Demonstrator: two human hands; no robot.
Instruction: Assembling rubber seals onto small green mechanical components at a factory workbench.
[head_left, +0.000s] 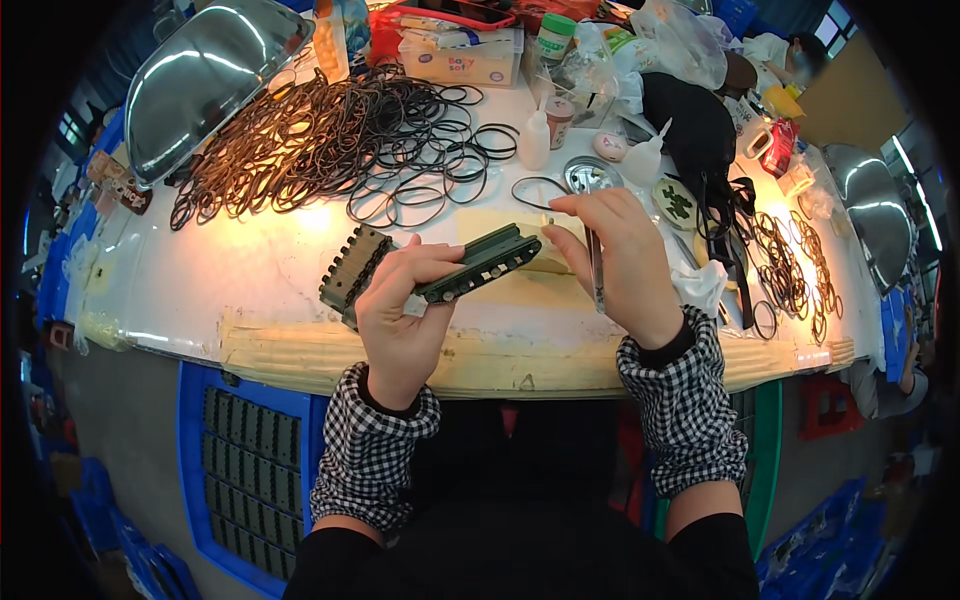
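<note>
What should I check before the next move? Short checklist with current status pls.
1. Green wheeled part in the left hand: ok, grip is closed on it.
2. All wheels fully seated: cannot tell, too small.
3. Slim metal tool secure at the right hand: cannot tell, the hold is hidden.
4. Right fingertips off the green wheeled part: cannot tell, they are right by its end.
5. Black rings out from under the hands: ok, the main pile lies beyond them.
6. More green parts in the blue tray: ok.
</note>
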